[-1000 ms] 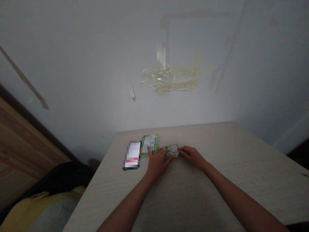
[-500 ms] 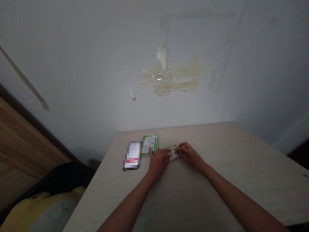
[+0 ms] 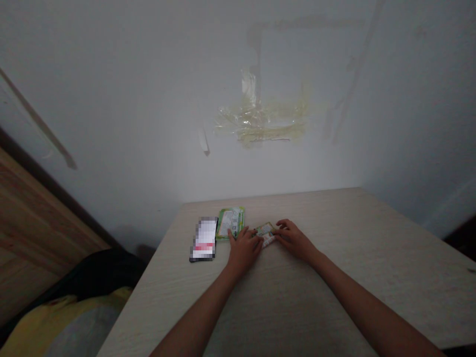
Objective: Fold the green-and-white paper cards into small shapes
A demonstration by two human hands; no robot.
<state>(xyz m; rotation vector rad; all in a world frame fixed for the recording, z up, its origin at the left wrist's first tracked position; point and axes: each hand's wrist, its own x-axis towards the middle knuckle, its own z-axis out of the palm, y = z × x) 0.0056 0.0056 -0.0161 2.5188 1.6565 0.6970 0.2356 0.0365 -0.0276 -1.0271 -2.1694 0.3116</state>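
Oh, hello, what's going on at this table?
A person is handling a small printed packet on a pale wooden table with both bare hands. The left hand is at its left end and the right hand at its right end; how firmly they grip it is hard to tell. A larger green-and-white packet lies just beyond the left hand, with a phone, its screen blurred out, to the left of that.
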